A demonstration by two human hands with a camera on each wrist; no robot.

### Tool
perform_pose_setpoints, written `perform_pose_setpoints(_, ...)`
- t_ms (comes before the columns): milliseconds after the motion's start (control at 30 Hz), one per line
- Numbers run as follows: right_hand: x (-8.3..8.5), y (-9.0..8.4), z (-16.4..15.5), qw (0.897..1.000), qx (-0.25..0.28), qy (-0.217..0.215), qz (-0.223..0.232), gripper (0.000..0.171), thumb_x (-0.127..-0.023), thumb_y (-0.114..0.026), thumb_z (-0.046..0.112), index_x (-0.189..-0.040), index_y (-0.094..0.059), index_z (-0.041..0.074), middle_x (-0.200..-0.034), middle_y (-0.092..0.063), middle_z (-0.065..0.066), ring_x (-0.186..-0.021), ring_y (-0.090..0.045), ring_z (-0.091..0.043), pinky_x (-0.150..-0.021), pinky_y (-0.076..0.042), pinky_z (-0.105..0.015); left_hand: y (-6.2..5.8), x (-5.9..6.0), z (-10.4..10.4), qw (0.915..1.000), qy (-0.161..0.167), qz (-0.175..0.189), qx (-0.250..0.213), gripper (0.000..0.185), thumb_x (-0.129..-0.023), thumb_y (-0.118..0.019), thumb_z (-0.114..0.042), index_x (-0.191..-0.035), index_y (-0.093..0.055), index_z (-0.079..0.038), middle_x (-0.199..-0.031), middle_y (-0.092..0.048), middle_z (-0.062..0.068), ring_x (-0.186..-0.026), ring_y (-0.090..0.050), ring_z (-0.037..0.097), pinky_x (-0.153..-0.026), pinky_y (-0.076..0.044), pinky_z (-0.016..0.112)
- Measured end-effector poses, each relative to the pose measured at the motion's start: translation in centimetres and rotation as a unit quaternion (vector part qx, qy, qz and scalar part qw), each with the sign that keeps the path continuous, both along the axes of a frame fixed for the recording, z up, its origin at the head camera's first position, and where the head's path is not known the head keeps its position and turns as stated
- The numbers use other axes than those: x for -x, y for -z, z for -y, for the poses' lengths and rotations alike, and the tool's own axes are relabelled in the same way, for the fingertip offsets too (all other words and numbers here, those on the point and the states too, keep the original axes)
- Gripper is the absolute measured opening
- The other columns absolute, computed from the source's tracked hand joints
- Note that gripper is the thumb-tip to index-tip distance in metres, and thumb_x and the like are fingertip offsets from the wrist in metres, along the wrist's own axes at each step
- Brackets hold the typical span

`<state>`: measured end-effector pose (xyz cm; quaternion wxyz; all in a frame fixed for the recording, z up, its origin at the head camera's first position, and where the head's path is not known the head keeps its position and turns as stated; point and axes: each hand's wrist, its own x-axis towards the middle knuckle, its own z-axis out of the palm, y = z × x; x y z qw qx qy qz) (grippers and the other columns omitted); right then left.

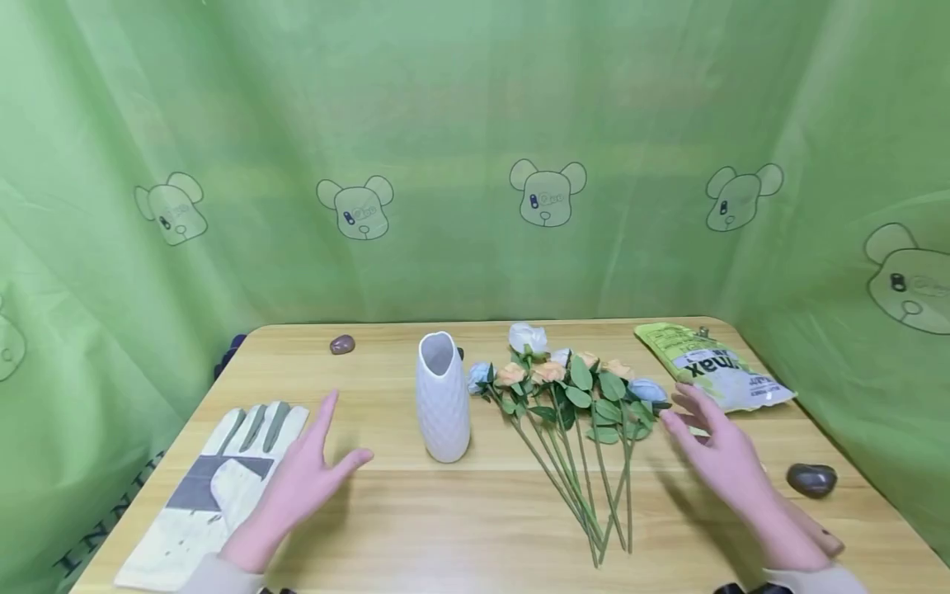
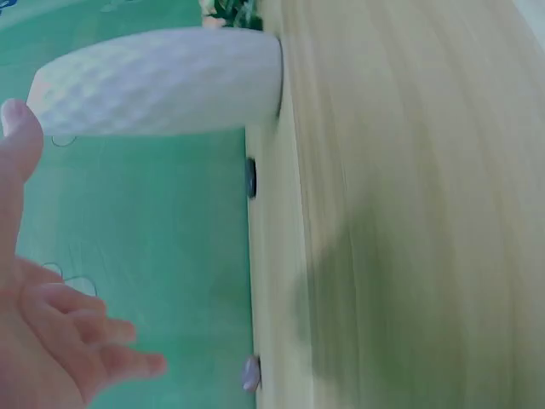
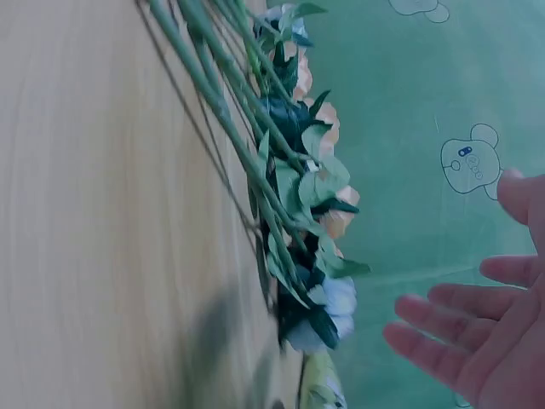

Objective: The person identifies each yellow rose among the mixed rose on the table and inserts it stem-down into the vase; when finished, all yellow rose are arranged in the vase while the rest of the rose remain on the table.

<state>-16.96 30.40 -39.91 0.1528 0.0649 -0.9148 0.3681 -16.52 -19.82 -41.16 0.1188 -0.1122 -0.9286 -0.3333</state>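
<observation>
My left hand (image 1: 308, 474) hovers over the table between a work glove and a white vase, thumb spread from straight fingers, holding nothing. The textured white vase (image 1: 444, 404) stands upright near the middle; the left wrist view shows the vase (image 2: 162, 85) beyond my thumb. To its right lies a bunch of artificial flowers (image 1: 571, 388), white, peach and blue, with stems pointing toward me. My right hand (image 1: 723, 462) is held above the table just right of the flowers, fingers extended and empty. In the right wrist view the flower stems (image 3: 221, 102) lie beyond that hand (image 3: 485, 332).
The white and grey work glove (image 1: 200, 495) lies flat at the left. A green and white bag (image 1: 712, 367) lies at the back right. A dark stone (image 1: 811, 479) rests near the right edge, and a purplish stone (image 1: 342, 344) at the back left. Green curtains surround the table.
</observation>
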Motion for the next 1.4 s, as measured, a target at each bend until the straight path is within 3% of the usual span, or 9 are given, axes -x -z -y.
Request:
perform_pose_setpoints(133, 0.2, 0.6, 0.2, 0.996, 0.084, -0.02, 0.029, 0.055, -0.095, -0.054, 0.025, -0.138, -0.035, -0.003, -0.124, -0.05, -0.03, -0.095, -0.06, -0.017, -0.075, -0.056, -0.027, -0.1, 0.6, -1.2, 0.9927, 0.02, -0.006, -0.119, 0.092, -0.077, -0.073, -0.042, -0.146, -0.023, -0.007, -0.145, -0.032, 0.018, -0.129, -0.036, 0.035, -0.101, -0.037, 0.052)
perform_pose_setpoints(200, 0.4, 0.9, 0.3, 0.988, 0.133, -0.026, 0.067, 0.055, -0.095, -0.054, 0.026, -0.137, -0.034, -0.005, -0.123, -0.049, -0.032, -0.09, -0.061, -0.01, -0.072, -0.057, -0.028, -0.1, 0.9, -1.8, 0.9851, 0.033, -0.008, -0.168, 0.089, -0.075, -0.076, -0.038, -0.144, -0.029, -0.007, -0.143, -0.037, 0.017, -0.128, -0.039, 0.032, -0.098, -0.041, 0.05)
perform_pose_setpoints(433, 0.8, 2.6, 0.9, 0.941, 0.259, -0.002, 0.218, 0.062, -0.09, -0.062, 0.025, -0.134, -0.032, -0.008, -0.114, -0.053, -0.03, -0.088, -0.064, -0.03, -0.072, -0.058, -0.041, 0.0, 1.4, -3.8, 0.959, 0.053, 0.013, -0.278, 0.076, -0.072, -0.08, -0.027, -0.136, -0.042, -0.011, -0.133, -0.05, 0.015, -0.119, -0.05, 0.028, -0.093, -0.048, 0.047)
perform_pose_setpoints(567, 0.9, 3.3, 1.4, 0.926, 0.277, 0.001, 0.257, 0.061, -0.088, -0.064, 0.02, -0.132, -0.033, -0.011, -0.103, -0.058, -0.023, -0.083, -0.064, -0.029, -0.071, -0.058, -0.042, 0.0, 1.6, -4.8, 0.9503, 0.062, 0.026, -0.304, 0.073, -0.072, -0.08, -0.022, -0.134, -0.044, -0.01, -0.13, -0.052, 0.014, -0.117, -0.051, 0.028, -0.092, -0.049, 0.043)
perform_pose_setpoints(767, 0.8, 3.8, 2.2, 0.922, 0.268, 0.019, 0.28, 0.06, -0.085, -0.067, 0.014, -0.129, -0.036, -0.012, -0.097, -0.059, -0.019, -0.078, -0.063, -0.026, -0.067, -0.059, -0.041, -1.8, 0.7, -6.5, 0.934, 0.063, 0.057, -0.347, 0.068, -0.074, -0.076, -0.004, -0.134, -0.042, 0.001, -0.128, -0.052, 0.019, -0.117, -0.05, 0.035, -0.093, -0.049, 0.039)
perform_pose_setpoints(833, 0.9, 4.1, 2.4, 0.922, 0.264, 0.026, 0.282, 0.058, -0.083, -0.068, 0.011, -0.127, -0.037, -0.012, -0.094, -0.058, -0.017, -0.076, -0.062, -0.025, -0.066, -0.059, -0.04, -2.3, 0.5, -7.0, 0.9328, 0.061, 0.052, -0.351, 0.067, -0.074, -0.075, 0.0, -0.133, -0.042, 0.005, -0.126, -0.053, 0.021, -0.115, -0.051, 0.038, -0.093, -0.049, 0.037)
perform_pose_setpoints(1133, 1.1, 5.0, 2.9, 0.929, 0.255, 0.053, 0.264, 0.05, -0.078, -0.069, -0.002, -0.12, -0.044, -0.012, -0.089, -0.057, -0.014, -0.068, -0.061, -0.022, -0.061, -0.059, -0.039, -1.4, 1.3, -8.1, 0.9263, 0.061, 0.046, -0.369, 0.063, -0.076, -0.074, 0.001, -0.132, -0.044, 0.005, -0.127, -0.051, 0.024, -0.116, -0.051, 0.037, -0.091, -0.05, 0.036)
perform_pose_setpoints(1400, 0.7, 3.5, 2.4, 0.924, 0.276, 0.042, 0.26, 0.056, -0.08, -0.065, -0.003, -0.129, -0.039, -0.013, -0.092, -0.059, -0.014, -0.069, -0.062, -0.021, -0.061, -0.059, -0.035, -1.1, 1.6, -8.7, 0.9254, 0.059, 0.034, -0.373, 0.061, -0.076, -0.074, 0.0, -0.13, -0.046, 0.006, -0.124, -0.055, 0.02, -0.114, -0.052, 0.033, -0.089, -0.051, 0.038)
